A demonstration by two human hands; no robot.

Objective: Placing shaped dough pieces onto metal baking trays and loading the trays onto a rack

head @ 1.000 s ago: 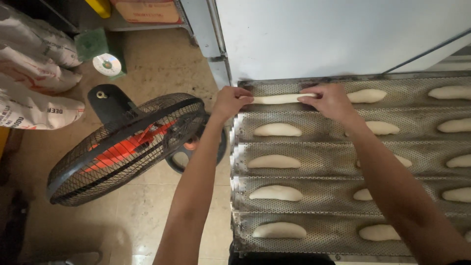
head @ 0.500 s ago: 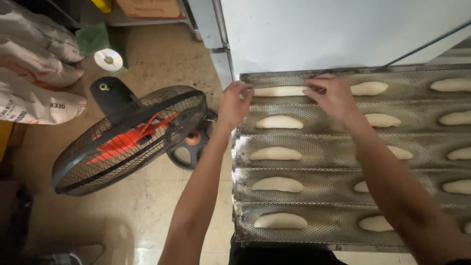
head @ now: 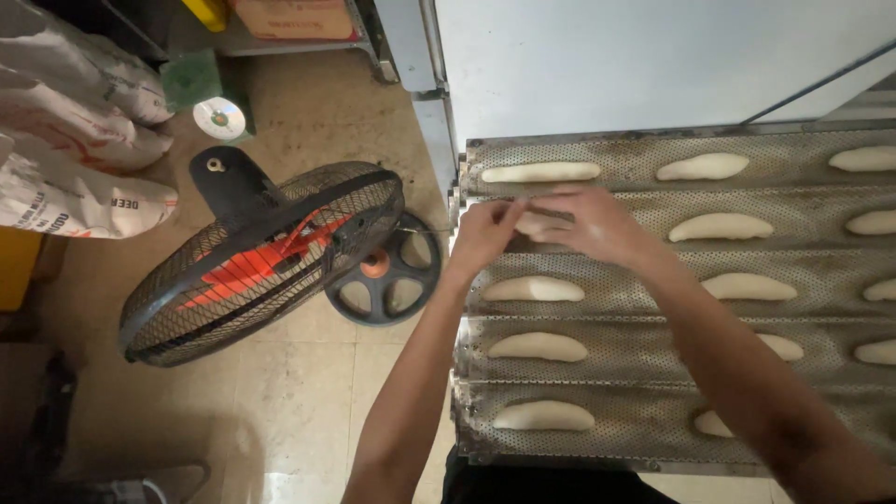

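Perforated steel runs under everything we do here: the grooved baking tray (head: 653, 373) lies before us with pale dough pieces resting in its channels. Both our hands meet over the second channel from the far edge, near the tray's left end. Our left hand (head: 483, 233) and right hand (head: 597, 224) are close together, fingertips pinching a dough piece (head: 539, 224) that sits in that channel; only a small pale patch of it shows between them. Whether the fingers are fully clamped or only pressing, we cannot tell.

Just beyond, in the farthest channel, a long stretched piece (head: 541, 173) lies thinner and longer than the plump ones nearer us, such as the one in the third channel (head: 534, 289). So we judge that we are shaping the pieces one by one, working from the far edge toward the near edge, and the second is now in hand. The next move seems to call for an even pull outward along the channel, gentle enough that the soft dough does not tear or thin unevenly.

Off the tray's left edge, on the floor, a tilted fan (head: 261, 261) with red blades lies near some sacks (head: 75, 140).
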